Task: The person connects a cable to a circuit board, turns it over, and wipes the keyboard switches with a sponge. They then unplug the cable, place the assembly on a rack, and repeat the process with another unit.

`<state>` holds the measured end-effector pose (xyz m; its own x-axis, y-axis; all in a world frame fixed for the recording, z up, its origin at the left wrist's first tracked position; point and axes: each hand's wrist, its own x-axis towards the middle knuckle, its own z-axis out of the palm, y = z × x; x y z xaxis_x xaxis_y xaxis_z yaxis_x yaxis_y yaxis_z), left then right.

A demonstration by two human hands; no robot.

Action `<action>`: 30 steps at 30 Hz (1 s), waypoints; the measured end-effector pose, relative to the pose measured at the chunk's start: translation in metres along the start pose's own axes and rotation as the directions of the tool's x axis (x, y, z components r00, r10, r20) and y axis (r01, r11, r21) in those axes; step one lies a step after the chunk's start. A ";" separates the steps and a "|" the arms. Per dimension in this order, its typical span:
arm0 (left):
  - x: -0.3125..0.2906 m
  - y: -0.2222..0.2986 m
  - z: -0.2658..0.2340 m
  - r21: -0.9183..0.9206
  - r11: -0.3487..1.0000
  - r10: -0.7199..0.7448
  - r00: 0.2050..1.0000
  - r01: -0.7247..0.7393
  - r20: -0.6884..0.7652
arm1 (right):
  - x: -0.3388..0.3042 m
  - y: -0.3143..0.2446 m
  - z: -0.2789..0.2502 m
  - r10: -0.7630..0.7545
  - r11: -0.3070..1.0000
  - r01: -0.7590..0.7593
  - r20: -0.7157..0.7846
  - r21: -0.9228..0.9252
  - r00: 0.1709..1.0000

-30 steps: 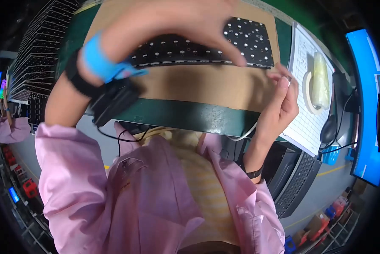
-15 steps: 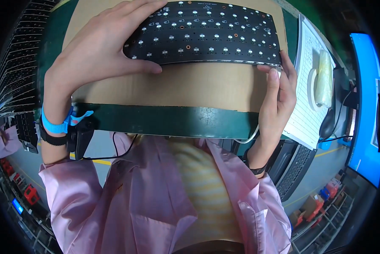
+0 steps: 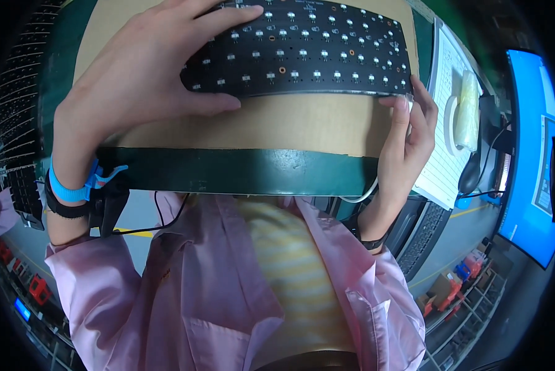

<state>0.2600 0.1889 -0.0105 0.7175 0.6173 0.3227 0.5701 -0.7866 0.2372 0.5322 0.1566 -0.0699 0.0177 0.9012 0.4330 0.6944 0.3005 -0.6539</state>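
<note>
A black circuit board (image 3: 314,52) with rows of small white parts lies on a tan cardboard sheet (image 3: 290,123). My left hand (image 3: 129,74) spans its left end, thumb along the near edge and index finger over the top face. The other left fingertips pass out of the picture at the top. At the board's near right corner, my right hand (image 3: 410,136) pinches a small white plug (image 3: 409,105) against the edge. A white cable (image 3: 361,198) shows beside that wrist. Whether the plug is seated in the board cannot be made out.
The cardboard rests on a green mat (image 3: 240,170). To the right are lined paper (image 3: 438,167), a pale wrapped roll (image 3: 469,117), a black mouse (image 3: 470,178), a keyboard (image 3: 422,241) and a blue-lit monitor (image 3: 525,161). Many black boards (image 3: 21,93) stand racked at the left.
My left index finger has come further onto the board's top face. The whole view has shifted slightly. My right hand keeps its pinch at the board's corner.
</note>
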 end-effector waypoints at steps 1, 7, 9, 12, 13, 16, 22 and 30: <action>0.002 0.006 -0.009 0.131 0.952 -0.301 0.929 0.278 0.214 | 0.003 -0.001 0.000 0.024 0.999 -0.024 0.003 -0.029 1.000; -0.008 -0.003 -0.009 0.123 0.939 -0.341 0.920 0.322 0.191 | 0.007 -0.005 -0.001 0.012 0.999 -0.012 0.014 -0.043 1.000; -0.017 -0.010 -0.007 0.195 0.932 -0.332 0.935 0.305 0.122 | 0.011 -0.002 0.003 0.016 0.999 -0.016 0.002 -0.029 1.000; -0.022 -0.013 -0.016 0.141 0.921 -0.383 0.907 0.362 0.173 | 0.015 -0.001 0.005 0.034 0.999 -0.034 -0.028 -0.010 0.999; -0.022 -0.015 -0.018 0.115 0.913 -0.407 0.892 0.391 0.199 | 0.016 -0.001 0.005 0.063 0.998 -0.063 -0.021 0.006 0.998; -0.019 -0.018 -0.017 0.104 0.921 -0.389 0.899 0.375 0.202 | 0.019 -0.001 0.006 0.118 0.992 -0.118 -0.002 0.039 0.993; -0.020 -0.020 -0.013 0.074 0.914 -0.405 0.892 0.398 0.203 | 0.019 0.001 0.011 0.116 0.990 -0.110 -0.067 0.091 0.991; -0.017 -0.020 -0.013 0.095 0.923 -0.384 0.897 0.372 0.217 | 0.012 0.002 0.007 0.153 0.987 -0.148 -0.097 0.062 0.983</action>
<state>0.2311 0.1938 -0.0086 0.5118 0.8591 -0.0002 0.8314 -0.4952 0.2520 0.5291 0.1699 -0.0705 0.1938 0.9019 0.3860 0.6382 0.1829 -0.7478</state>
